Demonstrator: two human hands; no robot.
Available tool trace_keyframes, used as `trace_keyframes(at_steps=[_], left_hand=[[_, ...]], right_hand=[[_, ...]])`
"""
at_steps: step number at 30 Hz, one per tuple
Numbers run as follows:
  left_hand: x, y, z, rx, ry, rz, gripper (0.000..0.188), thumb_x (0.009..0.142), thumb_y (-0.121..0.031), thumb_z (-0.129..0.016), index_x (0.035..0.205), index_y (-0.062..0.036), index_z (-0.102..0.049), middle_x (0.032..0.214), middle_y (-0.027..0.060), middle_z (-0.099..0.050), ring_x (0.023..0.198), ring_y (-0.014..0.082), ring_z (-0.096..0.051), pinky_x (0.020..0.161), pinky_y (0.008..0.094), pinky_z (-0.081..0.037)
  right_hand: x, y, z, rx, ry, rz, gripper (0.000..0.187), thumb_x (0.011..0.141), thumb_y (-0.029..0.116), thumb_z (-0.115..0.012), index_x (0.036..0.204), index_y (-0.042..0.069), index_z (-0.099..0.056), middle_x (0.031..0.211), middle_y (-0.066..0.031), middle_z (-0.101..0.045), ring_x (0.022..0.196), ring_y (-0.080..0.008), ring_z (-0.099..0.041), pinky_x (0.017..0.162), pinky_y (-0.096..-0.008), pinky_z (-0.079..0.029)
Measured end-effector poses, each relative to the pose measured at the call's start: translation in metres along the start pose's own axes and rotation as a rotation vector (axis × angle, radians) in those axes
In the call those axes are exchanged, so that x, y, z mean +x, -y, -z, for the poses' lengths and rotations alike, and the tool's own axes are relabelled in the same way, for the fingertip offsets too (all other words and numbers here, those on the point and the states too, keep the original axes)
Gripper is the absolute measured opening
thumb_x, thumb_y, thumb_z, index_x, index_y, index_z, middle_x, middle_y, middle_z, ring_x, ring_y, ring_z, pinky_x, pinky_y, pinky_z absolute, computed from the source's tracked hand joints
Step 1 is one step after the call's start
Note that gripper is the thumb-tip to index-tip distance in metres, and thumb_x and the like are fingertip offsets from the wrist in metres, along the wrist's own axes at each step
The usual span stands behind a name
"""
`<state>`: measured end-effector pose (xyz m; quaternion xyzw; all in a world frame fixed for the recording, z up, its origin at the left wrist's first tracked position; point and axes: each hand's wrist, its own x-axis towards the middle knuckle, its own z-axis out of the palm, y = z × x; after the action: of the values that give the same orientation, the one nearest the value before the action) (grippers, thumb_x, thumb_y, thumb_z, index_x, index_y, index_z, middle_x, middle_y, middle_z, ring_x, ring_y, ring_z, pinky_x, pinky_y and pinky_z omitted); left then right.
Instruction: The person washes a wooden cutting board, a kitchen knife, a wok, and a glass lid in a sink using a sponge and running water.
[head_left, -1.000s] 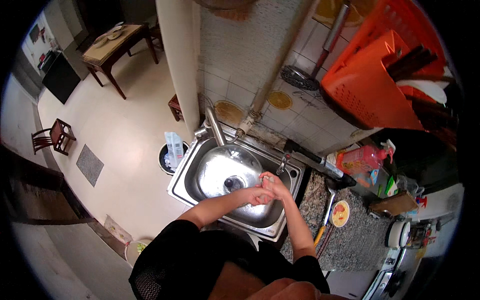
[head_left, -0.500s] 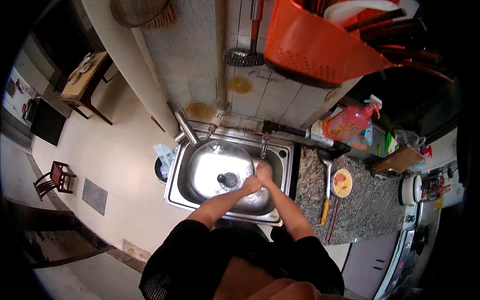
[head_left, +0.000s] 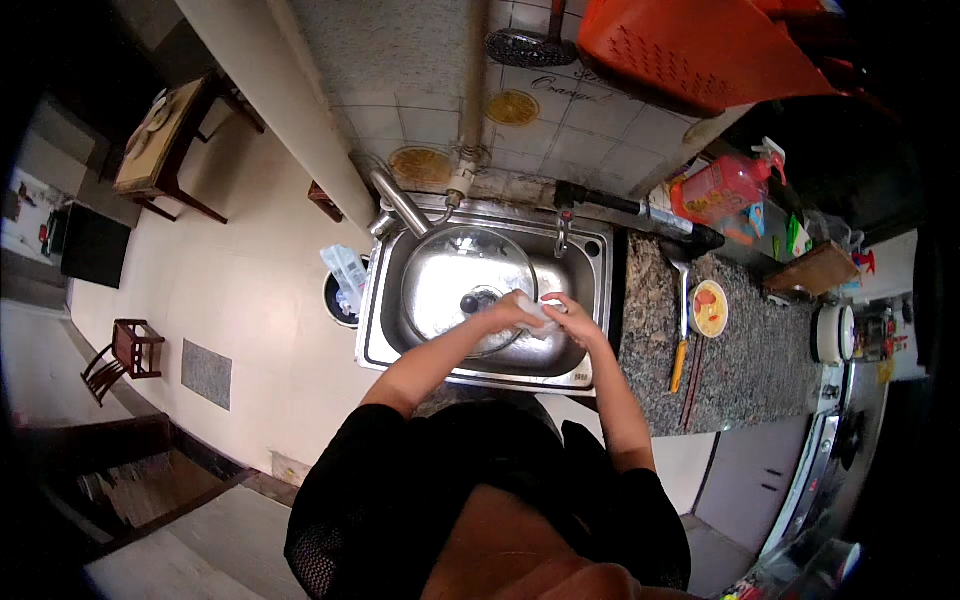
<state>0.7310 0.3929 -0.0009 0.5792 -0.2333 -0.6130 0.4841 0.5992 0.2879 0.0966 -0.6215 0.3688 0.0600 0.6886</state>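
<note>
Both my hands are over the metal sink (head_left: 372,340). My left hand (head_left: 510,312) is closed on a small, whitish, crumpled thing (head_left: 541,320), perhaps a cloth or scrubber; its kind is not clear. From the other side my right hand (head_left: 578,320) grips the same thing, fingers bent around it. Under my left hand a large round glass lid (head_left: 425,285) with a dark knob lies in the basin. The small tap (head_left: 563,235) stands at the sink's back right, beyond my hands. A thicker metal spout (head_left: 400,205) rises at the back left.
On the granite counter (head_left: 755,370) to the right are a turner with a yellow handle (head_left: 679,365), a bowl of yellow and red food (head_left: 708,318) and chopsticks (head_left: 692,390). Farther back stands a pink pump bottle (head_left: 720,190). An orange basket (head_left: 680,60) hangs above. Left is a bin (head_left: 340,300).
My hands were pressed together near the tap; they have come nearer me and apart, with the whitish thing now showing between them. The whole view has shifted.
</note>
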Motion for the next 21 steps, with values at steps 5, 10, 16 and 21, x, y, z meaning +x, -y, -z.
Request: trace_keyframes(at_steps=[5, 10, 16, 21], left_hand=[[-0.037, -0.061, 0.014, 0.087, 0.064, 0.080, 0.050, 0.061, -0.023, -0.074, 0.099, -0.0035, -0.048, 0.082, 0.0067, -0.057, 0.069, 0.0139, -0.055, 0.053, 0.0249, -0.045], [-0.041, -0.079, 0.021, -0.249, -0.104, -0.002, 0.030, 0.068, -0.022, -0.069, 0.087, -0.0062, -0.052, 0.079, 0.0040, -0.056, 0.065, 0.0096, -0.053, 0.054, 0.0199, -0.044], [-0.055, -0.098, 0.018, -0.041, -0.023, -0.089, 0.023, 0.076, -0.027, -0.061, 0.084, -0.0065, -0.054, 0.077, 0.0019, -0.057, 0.065, 0.0079, -0.052, 0.058, 0.0205, -0.043], [-0.067, -0.118, 0.007, 0.122, -0.250, -0.462, 0.035, 0.080, -0.032, -0.054, 0.066, -0.0005, -0.059, 0.060, 0.0006, -0.055, 0.053, 0.0060, -0.045, 0.047, 0.0233, -0.036]], right_hand=[[-0.014, -0.004, 0.010, -0.291, 0.079, 0.250, 0.021, 0.077, 0.020, -0.059, 0.089, 0.003, -0.057, 0.074, 0.0005, -0.055, 0.065, -0.0043, -0.047, 0.057, -0.0193, -0.038], [-0.025, 0.011, 0.008, 0.032, -0.068, 0.265, 0.022, 0.082, 0.023, -0.052, 0.089, 0.003, -0.055, 0.076, 0.0014, -0.054, 0.068, -0.0067, -0.048, 0.063, -0.0205, -0.040], [-0.030, 0.020, 0.000, 0.624, -0.129, 0.278, 0.028, 0.085, 0.026, -0.047, 0.097, 0.001, -0.050, 0.094, -0.0044, -0.055, 0.085, -0.0105, -0.052, 0.075, -0.0242, -0.041], [-0.037, 0.012, 0.000, 0.261, -0.232, 0.381, 0.025, 0.078, 0.017, -0.057, 0.095, 0.000, -0.051, 0.095, -0.0081, -0.055, 0.087, -0.0146, -0.052, 0.074, -0.0264, -0.041]])
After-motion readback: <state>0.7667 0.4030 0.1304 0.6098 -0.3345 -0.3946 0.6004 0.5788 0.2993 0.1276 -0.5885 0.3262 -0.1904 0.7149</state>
